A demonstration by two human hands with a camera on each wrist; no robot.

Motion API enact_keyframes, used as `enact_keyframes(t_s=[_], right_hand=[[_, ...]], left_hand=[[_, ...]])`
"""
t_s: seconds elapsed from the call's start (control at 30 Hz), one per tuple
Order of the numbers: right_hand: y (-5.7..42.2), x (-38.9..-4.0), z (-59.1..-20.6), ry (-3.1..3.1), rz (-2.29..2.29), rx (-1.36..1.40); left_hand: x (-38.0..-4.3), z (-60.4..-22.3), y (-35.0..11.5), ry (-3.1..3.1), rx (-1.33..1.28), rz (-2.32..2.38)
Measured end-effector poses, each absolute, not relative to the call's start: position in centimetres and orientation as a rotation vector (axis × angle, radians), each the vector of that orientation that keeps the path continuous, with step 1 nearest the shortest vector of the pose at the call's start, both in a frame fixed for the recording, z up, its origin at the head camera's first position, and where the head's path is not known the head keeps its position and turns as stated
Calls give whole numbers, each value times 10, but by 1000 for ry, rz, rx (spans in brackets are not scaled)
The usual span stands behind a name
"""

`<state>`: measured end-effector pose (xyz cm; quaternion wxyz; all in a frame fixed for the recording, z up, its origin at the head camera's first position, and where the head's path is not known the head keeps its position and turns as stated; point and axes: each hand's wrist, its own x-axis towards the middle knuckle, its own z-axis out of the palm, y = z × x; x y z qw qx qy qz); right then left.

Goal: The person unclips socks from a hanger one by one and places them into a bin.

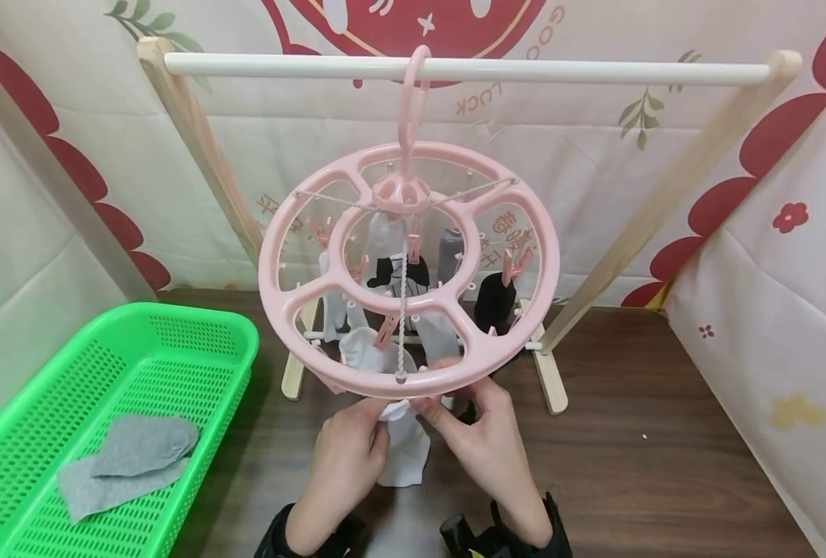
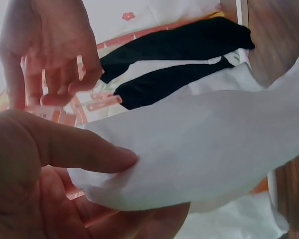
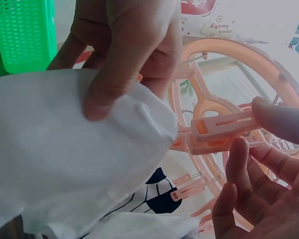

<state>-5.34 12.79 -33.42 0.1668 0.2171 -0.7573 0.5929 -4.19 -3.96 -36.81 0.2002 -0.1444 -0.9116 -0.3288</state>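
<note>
A white sock (image 2: 204,144) hangs from my left hand (image 1: 346,453), which pinches its edge between thumb and fingers below the front rim of a round pink drying hanger (image 1: 548,267). At the same rim, my right hand (image 1: 483,434) pinches a pink clothespin (image 3: 222,127) between thumb and fingers. In the right wrist view the sock's edge lies right by the clothespin's jaws. Other clipped socks hang from the hanger, among them a black sock (image 1: 494,302), a grey sock (image 1: 449,254) and a dark-and-white striped sock (image 3: 149,196).
The hanger hooks over a white rod (image 1: 280,66) on a wooden stand (image 1: 671,201). At the left stands a green plastic basket (image 1: 239,356) with grey socks (image 1: 144,446) inside. Patterned cloth (image 1: 755,310) encloses the brown tabletop (image 1: 650,457) at the back and sides.
</note>
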Motion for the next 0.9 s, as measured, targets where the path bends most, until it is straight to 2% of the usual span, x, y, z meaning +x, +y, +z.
enact_keyframes(t_s=[0.5,0.9], right_hand=[[133,-55,-330,-2200,1768,473],[138,-55,-332,-2177,1752,514]], left_hand=[[-44,-358,-73,-2530,-357,-870],[-47,-351,-108,-2571,-245,-870]])
